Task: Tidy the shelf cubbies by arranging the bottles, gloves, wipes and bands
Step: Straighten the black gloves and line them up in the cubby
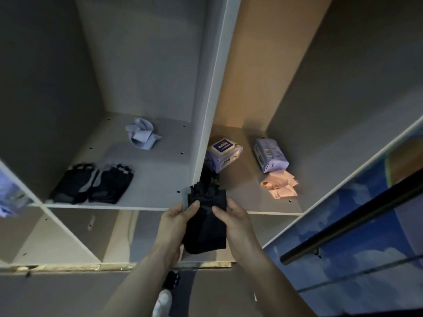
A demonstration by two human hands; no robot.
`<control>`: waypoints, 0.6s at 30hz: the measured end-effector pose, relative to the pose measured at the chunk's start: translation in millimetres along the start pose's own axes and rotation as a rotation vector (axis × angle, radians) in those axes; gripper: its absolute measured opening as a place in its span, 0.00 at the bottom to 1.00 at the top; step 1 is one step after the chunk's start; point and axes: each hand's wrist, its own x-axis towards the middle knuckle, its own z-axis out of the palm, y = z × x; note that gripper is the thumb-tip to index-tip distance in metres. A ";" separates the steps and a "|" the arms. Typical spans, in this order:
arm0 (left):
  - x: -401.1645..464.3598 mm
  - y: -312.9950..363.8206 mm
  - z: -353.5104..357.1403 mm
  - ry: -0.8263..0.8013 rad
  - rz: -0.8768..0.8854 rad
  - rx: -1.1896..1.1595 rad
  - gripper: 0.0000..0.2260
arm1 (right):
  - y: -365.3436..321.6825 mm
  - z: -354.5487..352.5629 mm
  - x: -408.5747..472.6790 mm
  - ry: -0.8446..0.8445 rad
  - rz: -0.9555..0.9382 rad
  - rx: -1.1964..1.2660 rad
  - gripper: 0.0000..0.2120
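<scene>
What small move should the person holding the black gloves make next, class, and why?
Probably carry the black gloves, gripped by the left hand and right hand, into the left cubby beside the glove pair already lying there, grouping like items.

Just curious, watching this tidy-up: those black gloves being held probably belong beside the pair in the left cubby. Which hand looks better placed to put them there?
Probably the left hand: it grips the held gloves on the side nearer the shelved pair.

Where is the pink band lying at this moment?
In the head view, the pink band lies in the right cubby, near its front edge, just in front of the right-hand wipes pack.
</scene>
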 end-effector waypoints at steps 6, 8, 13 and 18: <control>20.9 -14.7 6.4 -0.046 -0.110 0.149 0.10 | 18.7 -15.9 27.4 0.115 0.043 -0.104 0.14; 33.0 -16.3 7.4 0.006 -0.135 0.151 0.10 | 22.8 -25.1 47.5 0.128 0.020 -0.210 0.15; 55.6 -11.1 6.6 0.065 -0.195 0.110 0.08 | 55.2 -46.5 124.4 -0.022 -0.026 -0.642 0.16; 72.3 -8.1 -0.8 0.072 -0.166 0.171 0.10 | 96.0 -56.0 189.5 -0.105 0.109 -0.860 0.14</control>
